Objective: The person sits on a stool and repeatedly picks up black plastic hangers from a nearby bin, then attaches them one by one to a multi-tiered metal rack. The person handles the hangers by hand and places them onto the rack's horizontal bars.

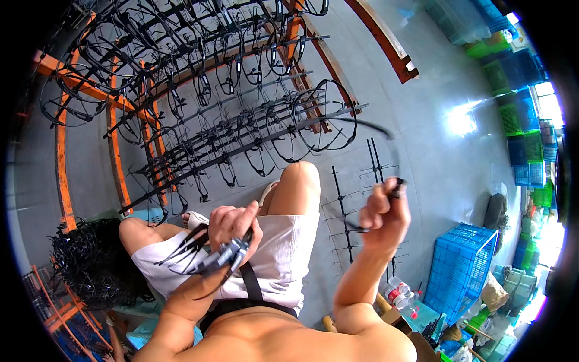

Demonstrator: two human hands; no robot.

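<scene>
Left hand (232, 226): closed around pliers (226, 256) and a bundle of black strips (181, 250), over the lap.
Right hand (383, 214): raised, pinching a black strip (395, 190) at its fingertips.
Floor: black sprues (344, 211) beyond the hands.
Rack (114, 151): orange, hung with black frames (259, 130).

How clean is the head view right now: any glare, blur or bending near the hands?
Head view: strong white glare on the grey floor and at the right rim; the thin black plastic piece in the right hand is motion-blurred; the orange rack beams bow with fisheye; the left hand with its metal cutters is sharp.
</scene>
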